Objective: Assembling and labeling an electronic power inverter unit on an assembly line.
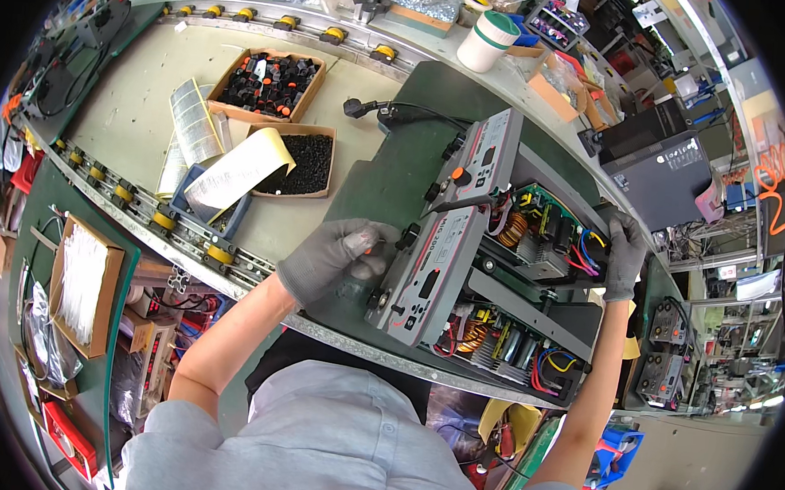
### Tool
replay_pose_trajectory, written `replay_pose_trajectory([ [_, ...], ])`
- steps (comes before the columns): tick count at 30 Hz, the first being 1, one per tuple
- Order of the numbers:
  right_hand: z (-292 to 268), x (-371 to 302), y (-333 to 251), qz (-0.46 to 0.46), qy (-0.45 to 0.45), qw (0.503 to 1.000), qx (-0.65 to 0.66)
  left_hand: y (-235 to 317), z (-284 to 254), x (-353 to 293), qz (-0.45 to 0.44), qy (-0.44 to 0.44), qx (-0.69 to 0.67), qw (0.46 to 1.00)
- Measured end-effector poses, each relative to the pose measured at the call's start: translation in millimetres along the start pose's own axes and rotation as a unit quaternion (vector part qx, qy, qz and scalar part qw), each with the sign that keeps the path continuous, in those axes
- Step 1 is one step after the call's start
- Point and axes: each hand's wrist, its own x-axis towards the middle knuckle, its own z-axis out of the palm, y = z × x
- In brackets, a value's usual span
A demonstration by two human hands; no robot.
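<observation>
Two open welding machines with grey front panels lie side by side on a green board (351, 190). Coils, heat sinks and coloured wires show inside both. My left hand (343, 256), in a grey glove, is just left of the front panel of the nearer welding machine (435, 278). Its fingers are curled together around a small orange part (369, 251), mostly hidden. The farther welding machine (486, 157) has an orange-capped knob (460, 176) on its panel. My gloved right hand (625, 253) grips this machine's rear end, its fingertips partly hidden.
A carton of black and orange knobs (268, 85) and a carton of small black parts (303, 165) stand at left, beside label rolls (245, 173). A plug with a cord (360, 108) lies behind the board. Roller rails (158, 221) edge the bench.
</observation>
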Motion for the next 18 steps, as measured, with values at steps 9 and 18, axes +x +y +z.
replay_pose_trajectory([
  [9, 1.2, -1.3, -1.4, -0.021, 0.003, 1.000, -0.009, -8.0, -3.0, -14.1, -0.007, -0.055, 0.090, 0.994],
  [18, 7.0, -1.0, -11.3, -0.012, -0.008, 1.000, -0.013, -6.2, -2.0, -23.2, 0.149, -0.154, 0.201, 0.956],
])
